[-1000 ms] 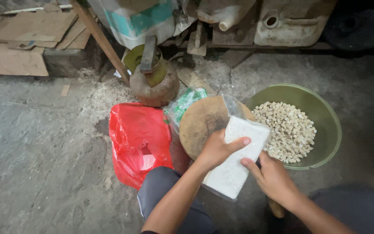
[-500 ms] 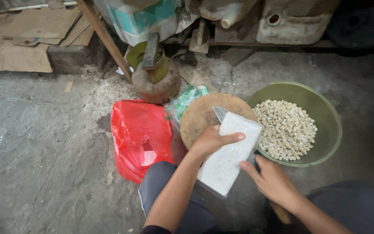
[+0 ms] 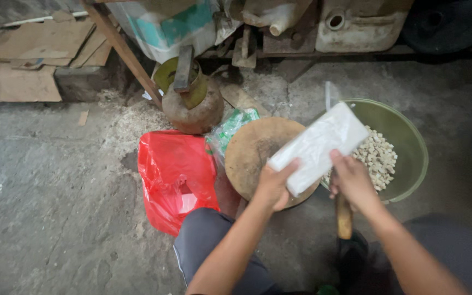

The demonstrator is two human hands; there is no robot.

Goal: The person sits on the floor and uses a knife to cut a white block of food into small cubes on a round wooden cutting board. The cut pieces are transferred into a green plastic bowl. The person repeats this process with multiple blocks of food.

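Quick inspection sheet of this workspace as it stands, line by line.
Surface: rough grey concrete floor, sawdust-like litter near the wall.
Job's things: white wrapped block held tilted over a round wooden board; green bowl of pale chunks to the right.
Clutter: red plastic bag, rusty round canister, clear bag with green print, wooden handle below the right hand.
Grips: left hand closed on the block's lower end; right hand on its side.
Cables: nothing seen.
Surroundings: cardboard sheets, slanted wooden post, dirty containers on a low shelf.
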